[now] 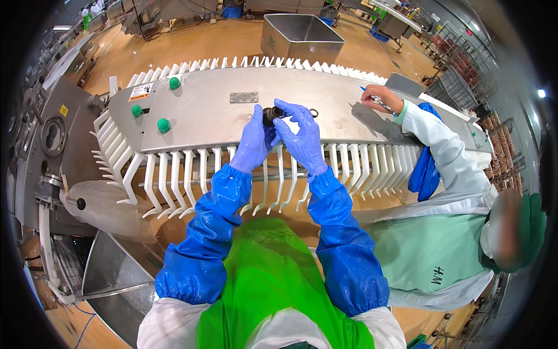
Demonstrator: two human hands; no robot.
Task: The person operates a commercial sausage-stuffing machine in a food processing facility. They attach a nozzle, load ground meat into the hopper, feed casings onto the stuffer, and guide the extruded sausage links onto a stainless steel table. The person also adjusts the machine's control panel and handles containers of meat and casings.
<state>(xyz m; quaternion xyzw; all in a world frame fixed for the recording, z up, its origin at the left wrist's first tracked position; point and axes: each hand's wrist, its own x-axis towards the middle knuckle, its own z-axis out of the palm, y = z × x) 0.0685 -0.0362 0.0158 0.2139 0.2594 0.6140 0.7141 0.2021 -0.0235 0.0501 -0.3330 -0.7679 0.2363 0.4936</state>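
Observation:
Both my hands, in purple gloves, meet over the steel top of the machine. Between them is a small black cylindrical part (270,114), partly hidden by the fingers; its exact kind I cannot make out. My left hand (254,139) grips it from the left side. My right hand (300,135) has its fingers bent over the part's right side. Just right of my right fingertips, a dark ring (314,113) lies on the steel top plate (203,119).
White plastic hooked arms (174,174) line the plate's edges. Green knobs (164,125) stand on its left part. To my right a co-worker's hand (381,99) holds a blue pen over the plate. A steel bin (302,38) stands beyond; a metal chute (116,279) sits lower left.

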